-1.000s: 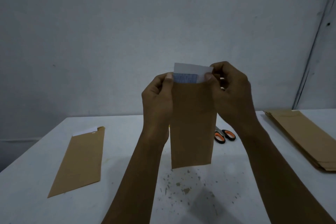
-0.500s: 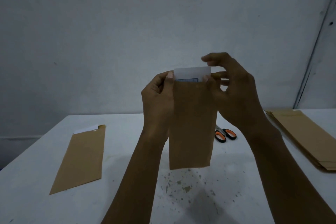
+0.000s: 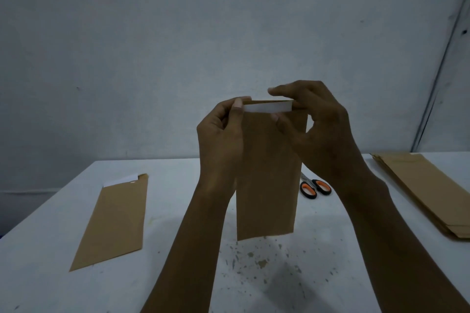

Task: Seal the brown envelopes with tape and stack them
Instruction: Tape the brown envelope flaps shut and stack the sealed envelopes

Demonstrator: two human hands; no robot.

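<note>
From the head view, two hands hold one brown envelope [image 3: 268, 173] up in the air, standing tall, above the middle of the white table [image 3: 178, 175]. The left hand [image 3: 220, 134] pinches the top left corner of it with thumb and fingers. The right hand [image 3: 318, 132] pinches the top right part, with the thumb on the front and the fingers curled over the top edge. A white strip [image 3: 267, 108] runs along the top edge of the envelope, between the two hands. The bottom edge of the envelope hangs just above the table, over some small dark specks [image 3: 256, 259]. On the left side of the table lies another brown envelope [image 3: 114, 221], flat, with a bit of white showing at its far end. It is well apart from the hands, with bare table between. On the right side lies a stack of brown envelopes [image 3: 429, 193], reaching to the right edge of the picture. Scissors with orange and black handles [image 3: 315, 187] lie on the table behind the right arm, between the held envelope and the stack.
</note>
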